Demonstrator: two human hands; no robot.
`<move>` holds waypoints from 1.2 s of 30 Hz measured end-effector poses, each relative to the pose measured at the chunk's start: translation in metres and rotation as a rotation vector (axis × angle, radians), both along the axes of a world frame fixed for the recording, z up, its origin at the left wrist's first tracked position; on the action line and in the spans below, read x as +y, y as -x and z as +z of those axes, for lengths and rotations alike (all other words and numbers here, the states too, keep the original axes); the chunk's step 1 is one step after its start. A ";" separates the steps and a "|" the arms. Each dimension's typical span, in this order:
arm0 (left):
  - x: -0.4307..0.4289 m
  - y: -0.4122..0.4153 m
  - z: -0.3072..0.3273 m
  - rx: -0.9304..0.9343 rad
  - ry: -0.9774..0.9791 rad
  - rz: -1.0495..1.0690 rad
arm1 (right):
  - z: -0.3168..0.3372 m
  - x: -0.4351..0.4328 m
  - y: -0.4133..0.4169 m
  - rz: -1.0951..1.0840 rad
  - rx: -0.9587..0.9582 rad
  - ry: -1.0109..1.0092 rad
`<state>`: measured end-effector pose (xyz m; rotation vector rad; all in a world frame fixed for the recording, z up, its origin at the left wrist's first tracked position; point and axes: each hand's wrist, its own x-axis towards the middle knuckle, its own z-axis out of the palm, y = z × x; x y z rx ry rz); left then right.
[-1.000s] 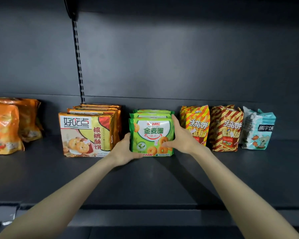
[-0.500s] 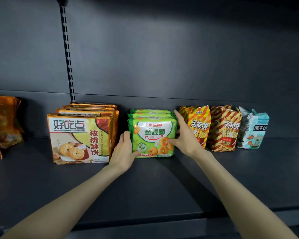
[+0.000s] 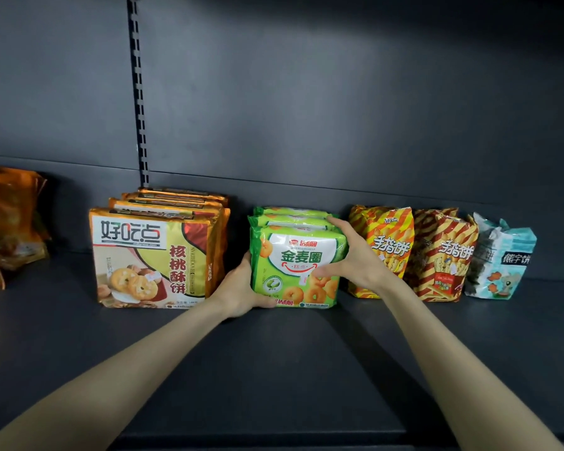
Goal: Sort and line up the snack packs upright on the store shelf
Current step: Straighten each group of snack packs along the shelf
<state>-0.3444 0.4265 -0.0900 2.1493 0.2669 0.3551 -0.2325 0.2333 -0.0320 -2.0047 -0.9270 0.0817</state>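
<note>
A row of three green ring-biscuit packs (image 3: 293, 262) stands upright in the middle of the dark shelf (image 3: 274, 359). My left hand (image 3: 241, 288) grips the front pack's lower left edge, thumb under its bottom corner. My right hand (image 3: 352, 255) holds the right side of the row, fingers reaching along the packs toward the back and thumb on the front face. To the left stand several orange walnut-cookie packs (image 3: 153, 255), upright, one behind another.
Right of my hands stand a yellow-striped stick-biscuit bag (image 3: 385, 236), a red-striped one (image 3: 443, 255) and a pale blue bear-biscuit bag (image 3: 502, 255). Orange bags (image 3: 10, 222) sit at the far left. A slotted upright (image 3: 137, 92) runs up the back panel.
Both hands stay on the green packs. My left hand has slid lower, to the bottom left corner, and my right hand now reaches further back along the row. The camera view shifted slightly.
</note>
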 end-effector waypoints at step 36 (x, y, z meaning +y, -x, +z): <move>-0.004 -0.010 0.003 -0.068 0.234 -0.041 | 0.000 0.015 -0.020 0.113 0.380 -0.223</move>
